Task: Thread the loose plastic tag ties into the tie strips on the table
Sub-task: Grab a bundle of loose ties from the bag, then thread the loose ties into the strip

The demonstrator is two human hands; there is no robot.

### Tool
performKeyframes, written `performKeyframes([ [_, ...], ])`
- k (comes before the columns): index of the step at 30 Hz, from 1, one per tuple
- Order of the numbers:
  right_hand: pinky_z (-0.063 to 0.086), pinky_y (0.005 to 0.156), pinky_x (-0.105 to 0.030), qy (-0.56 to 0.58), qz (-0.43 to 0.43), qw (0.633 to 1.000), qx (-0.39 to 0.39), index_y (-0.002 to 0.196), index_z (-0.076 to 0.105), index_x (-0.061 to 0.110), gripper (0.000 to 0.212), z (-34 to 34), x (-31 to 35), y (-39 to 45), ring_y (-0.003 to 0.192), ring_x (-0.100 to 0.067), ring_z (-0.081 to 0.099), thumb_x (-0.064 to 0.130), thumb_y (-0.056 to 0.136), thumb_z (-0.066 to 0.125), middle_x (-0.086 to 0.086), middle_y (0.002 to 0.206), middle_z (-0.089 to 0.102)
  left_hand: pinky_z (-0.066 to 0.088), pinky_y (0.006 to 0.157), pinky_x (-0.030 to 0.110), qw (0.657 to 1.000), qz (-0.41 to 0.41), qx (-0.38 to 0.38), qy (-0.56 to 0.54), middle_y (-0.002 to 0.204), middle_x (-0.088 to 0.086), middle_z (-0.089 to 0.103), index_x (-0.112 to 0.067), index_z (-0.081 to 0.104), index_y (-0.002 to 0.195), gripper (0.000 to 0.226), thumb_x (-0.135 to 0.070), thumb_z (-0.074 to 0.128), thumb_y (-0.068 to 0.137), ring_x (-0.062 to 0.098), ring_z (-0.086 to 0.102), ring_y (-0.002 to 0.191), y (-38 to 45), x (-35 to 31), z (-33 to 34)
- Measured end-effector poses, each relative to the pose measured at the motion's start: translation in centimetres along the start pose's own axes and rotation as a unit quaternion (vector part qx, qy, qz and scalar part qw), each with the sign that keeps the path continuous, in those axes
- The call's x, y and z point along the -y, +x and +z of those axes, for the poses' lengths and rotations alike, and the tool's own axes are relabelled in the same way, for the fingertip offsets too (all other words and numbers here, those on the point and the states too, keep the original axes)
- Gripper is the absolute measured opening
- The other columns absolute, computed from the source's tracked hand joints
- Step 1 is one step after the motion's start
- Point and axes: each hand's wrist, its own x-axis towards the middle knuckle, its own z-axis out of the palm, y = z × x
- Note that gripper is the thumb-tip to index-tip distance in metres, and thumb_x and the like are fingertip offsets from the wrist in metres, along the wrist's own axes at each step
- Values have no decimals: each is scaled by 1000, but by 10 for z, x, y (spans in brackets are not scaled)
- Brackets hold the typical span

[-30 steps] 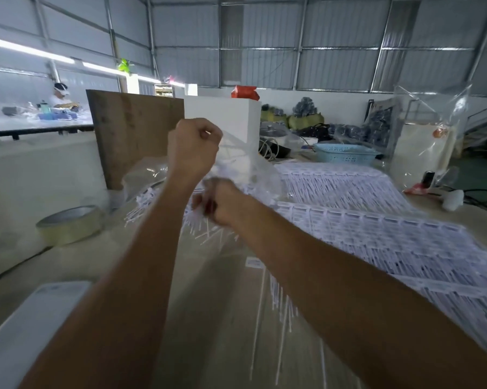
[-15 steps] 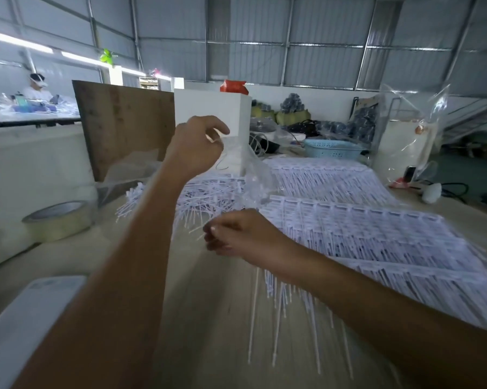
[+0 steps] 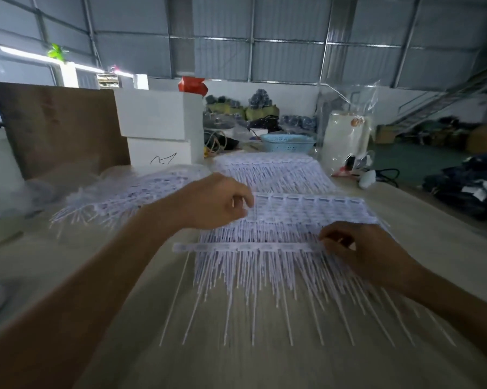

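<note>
The right hand (image 3: pixel 360 251) pinches the right end of a white plastic tie strip (image 3: pixel 245 246) lying across layered strips on the pale wooden surface (image 3: pixel 96 265). The left hand (image 3: pixel 214 203) hovers over the strips behind, fingers loosely curled, holding nothing.

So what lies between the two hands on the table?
In the head view, between the left hand and the right hand lie overlapping white tie strips; the nearest strip's bar runs to the right fingers.

We are in a warehouse-like workshop: corrugated metal walls (image 3: pixel 279 60) rise behind our long worktable (image 3: pixel 163 327), with white cartons (image 3: pixel 155 119) on its far end and stuffed sacks (image 3: pixel 260 109) beyond it.
</note>
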Motion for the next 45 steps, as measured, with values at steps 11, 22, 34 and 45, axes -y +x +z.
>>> performKeyframes([
  [11,36,72,-2,4,15,998,66,109,72,25,23,-25,-70,-12,90,1,59,38,90,71,9,105,66,44,80,16,998,-34,-51,-5,95,-12,71,-22,78,101,15,-31,73,90,5,62,87,-45,18,62],
  [22,42,87,-36,-66,-81,995,-6,98,74,14,13,-29,-69,-8,98,-22,60,21,88,75,-2,102,69,44,68,10,984,-46,-149,-83,84,-6,67,-23,70,86,17,-8,76,84,6,63,79,-45,4,50],
  [34,56,71,-27,399,7,909,123,101,76,10,26,-71,-60,-24,80,-18,61,29,83,75,-22,94,60,48,71,36,978,-66,-199,-8,81,2,65,-16,76,88,7,-13,71,90,20,61,72,-48,-9,23],
  [45,45,48,-25,553,96,819,119,115,69,5,23,-28,-22,-29,61,-14,54,8,95,59,-9,82,61,47,77,28,973,-78,-216,11,107,-12,63,-36,66,114,26,-50,60,94,7,62,87,-49,-18,35],
])
